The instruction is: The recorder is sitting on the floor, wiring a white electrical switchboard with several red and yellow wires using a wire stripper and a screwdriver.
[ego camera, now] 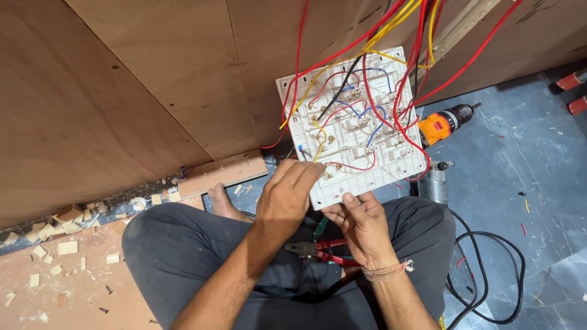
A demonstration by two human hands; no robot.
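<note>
A white switch board panel [391, 160] hangs back side up in front of me, with red, blue, yellow and black wires [342, 85] running from it up the plywood wall. My left hand [287, 195] pinches a yellow wire end [318, 151] near the panel's lower left corner, next to a small blue-handled tool tip. My right hand [362, 221] grips the panel's bottom edge from below. Red-handled pliers [318, 249] lie on my lap between both forearms.
An orange and black power drill [445, 124] lies on the blue-grey floor right of the panel. Black cables [489, 269] loop at my right knee. Wood offcuts [61, 232] litter the floor at left. A plywood wall [122, 91] rises ahead. Red tool handles [573, 91] sit far right.
</note>
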